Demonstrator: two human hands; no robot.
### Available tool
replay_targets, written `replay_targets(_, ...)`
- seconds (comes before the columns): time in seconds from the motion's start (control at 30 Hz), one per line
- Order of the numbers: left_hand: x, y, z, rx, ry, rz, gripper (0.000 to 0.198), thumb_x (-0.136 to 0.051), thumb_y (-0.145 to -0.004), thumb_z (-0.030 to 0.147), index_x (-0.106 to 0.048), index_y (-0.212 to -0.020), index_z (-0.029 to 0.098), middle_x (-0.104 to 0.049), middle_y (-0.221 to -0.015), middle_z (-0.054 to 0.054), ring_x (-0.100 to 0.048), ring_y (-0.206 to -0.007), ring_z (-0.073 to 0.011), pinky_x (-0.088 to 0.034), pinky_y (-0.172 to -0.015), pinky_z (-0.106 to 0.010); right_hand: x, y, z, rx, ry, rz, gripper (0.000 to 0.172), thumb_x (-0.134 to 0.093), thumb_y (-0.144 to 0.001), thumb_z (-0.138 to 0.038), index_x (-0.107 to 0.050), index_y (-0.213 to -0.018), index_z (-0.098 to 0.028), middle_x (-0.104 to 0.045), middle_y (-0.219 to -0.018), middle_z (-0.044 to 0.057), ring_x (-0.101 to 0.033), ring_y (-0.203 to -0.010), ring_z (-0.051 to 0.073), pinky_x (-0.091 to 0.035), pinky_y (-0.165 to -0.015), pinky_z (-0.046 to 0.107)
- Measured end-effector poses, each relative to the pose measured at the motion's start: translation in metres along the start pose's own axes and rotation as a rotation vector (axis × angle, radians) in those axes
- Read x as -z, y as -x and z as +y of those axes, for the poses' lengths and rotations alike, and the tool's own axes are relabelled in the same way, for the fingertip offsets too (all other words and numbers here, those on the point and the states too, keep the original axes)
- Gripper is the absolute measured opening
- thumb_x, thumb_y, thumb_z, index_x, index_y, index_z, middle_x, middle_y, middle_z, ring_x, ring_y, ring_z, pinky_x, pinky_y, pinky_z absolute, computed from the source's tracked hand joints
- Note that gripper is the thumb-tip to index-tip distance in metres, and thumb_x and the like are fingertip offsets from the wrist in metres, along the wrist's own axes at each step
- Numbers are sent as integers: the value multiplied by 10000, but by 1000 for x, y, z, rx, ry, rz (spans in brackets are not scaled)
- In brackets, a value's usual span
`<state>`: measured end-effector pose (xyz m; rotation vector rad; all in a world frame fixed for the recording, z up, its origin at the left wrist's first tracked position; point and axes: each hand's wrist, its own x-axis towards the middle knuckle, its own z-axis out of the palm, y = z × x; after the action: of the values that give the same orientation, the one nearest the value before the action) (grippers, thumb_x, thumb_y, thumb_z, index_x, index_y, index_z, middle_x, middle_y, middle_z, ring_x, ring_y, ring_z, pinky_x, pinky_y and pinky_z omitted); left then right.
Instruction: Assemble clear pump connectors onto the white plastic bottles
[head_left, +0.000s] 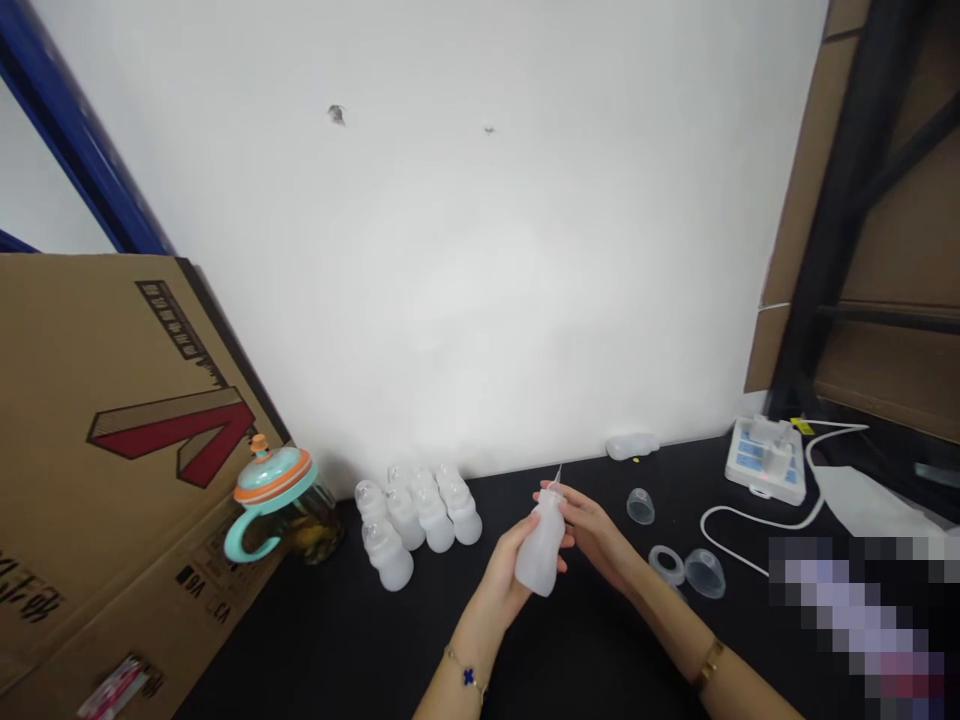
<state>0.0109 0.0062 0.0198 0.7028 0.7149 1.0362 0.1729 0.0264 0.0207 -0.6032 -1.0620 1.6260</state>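
Note:
A frosted white feeding bottle (540,550) is between my two hands, upright and slightly tilted. My left hand (501,570) is closed around its side. At the neck, my right hand (598,525) has its fingers curled against the bottle, partly hidden behind it. A thin, pointed translucent piece (557,477) sticks up from the bottle's mouth; its exact kind is unclear. Right of my hands lie a clear dome cap (640,507), a translucent ring (667,566) and another dome cap (705,574).
Several capped bottles (393,562) stand in a group at left, beside a teal-lidded jug (279,480) and a cardboard box (67,400). A white bottle-like piece (631,446) lies by the wall. At right are a power strip (765,460) and its white cable (750,515).

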Motion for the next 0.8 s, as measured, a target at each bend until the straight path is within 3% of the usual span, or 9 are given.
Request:
replay_targets(0.2,1,0,0,-10,-19,-29,485,-716,-852,475,-748,-1050,33,-788,-880,-188,-696,-552,-183,-528,-568,-255,2,0,1,7,9,10,479,-845,-771,-482,-758,-1175,-239,-748,-1154,112,-676,-987,286,-506,-840,393)
replay_targets(0.53,5,-3,3,-117,-227,-37,649,-800,-735,607,-754,-1034,33,-779,-898,-181,-690,-569,-176,-507,-562,-251,6,-4,5,32,53,19,477,-846,-784,-464,-744,-1179,-216,-754,-1101,102,-681,-963,265,-509,-851,379)
replay_targets(0.8,4,-1,7,-209,-396,-33,545,-794,-780,552,-756,-1024,66,-758,-927,-139,-674,-618,-154,-500,-599,-243,11,-14,17,58,110,44,521,-860,-748,-513,-749,-1155,-207,-751,-1043,80,-639,-782,194,-465,-644,297)
